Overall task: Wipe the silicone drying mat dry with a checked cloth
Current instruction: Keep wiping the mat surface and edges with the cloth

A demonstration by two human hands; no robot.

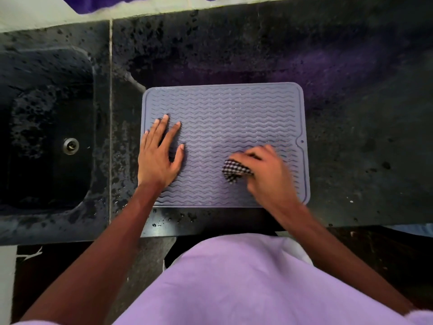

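**Two hands on one drying mat (234, 109): one pins it, one wipes**

The dark stone countertop (363, 102) fills most of the view, and drops of water lie on it near its front edge. At its left side is a black sink (46, 109) with a small metal drain (70, 146). The drying mat is grey, with wavy ribs, and lies flat on the countertop just to the right of the sink, close to the person. I think it is placed there so that both arms reach all of it without stretching.

The left hand (157, 158) rests flat on the left part of the mat, its fingers straight and spread and holding nothing. In my judgement it presses down so that the soft silicone does not slide or fold under the rubbing.

The right hand (267, 172) is over the near right part of the mat, and its fingers curl around the checked cloth (234, 171). The hand looks blurred, which suggests a wiping stroke. The cloth is bunched into a small wad; only its black-and-white corner shows, at the thumb side, touching the ribs. A wad probably pushes into the grooves better than a flat sheet.

The mat therefore lies under both hands, and its far half is uncovered.
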